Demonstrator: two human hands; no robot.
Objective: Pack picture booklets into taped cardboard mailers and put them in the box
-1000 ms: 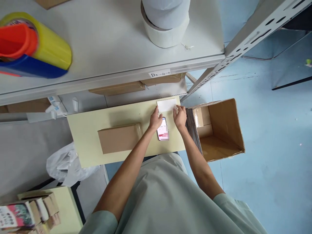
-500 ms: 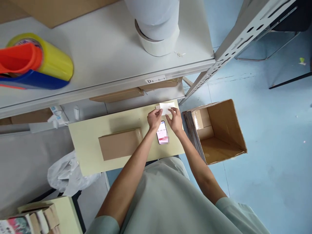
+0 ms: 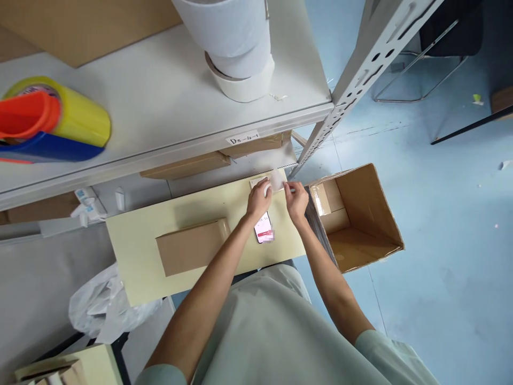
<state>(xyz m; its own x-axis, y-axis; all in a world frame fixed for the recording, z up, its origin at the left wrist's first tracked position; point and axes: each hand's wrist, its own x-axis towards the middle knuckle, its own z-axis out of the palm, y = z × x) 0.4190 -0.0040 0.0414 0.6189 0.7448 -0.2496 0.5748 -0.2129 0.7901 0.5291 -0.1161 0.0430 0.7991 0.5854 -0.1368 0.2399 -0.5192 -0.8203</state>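
Between my hands is a thin, whitish, see-through sheet (image 3: 276, 179), blurred at its far edge. My left hand (image 3: 258, 202) is closed at the sheet's left side, with a bit of white showing by its fingertips. At the right side, my right hand (image 3: 297, 202) pinches the sheet's edge between thumb and fingers. A flat pale piece (image 3: 256, 181) lies on the table just beyond my left hand. Close below that hand rests a phone (image 3: 263, 231) with a lit screen, its upper part covered by the hand.
A closed cardboard box (image 3: 192, 248) lies on the cream table (image 3: 136, 256). On the floor to the right stands an open carton (image 3: 368, 214). A grey shelf (image 3: 156, 101) holding tape rolls (image 3: 82, 117) and white rolls (image 3: 240, 80) overhangs the table's far side. A plastic bag (image 3: 104, 307) hangs at left.
My right hand has moved right, away from the left, and its fingers have closed into a pinch. The opaque white paper has given way to a see-through sheet. The view has shifted slightly.
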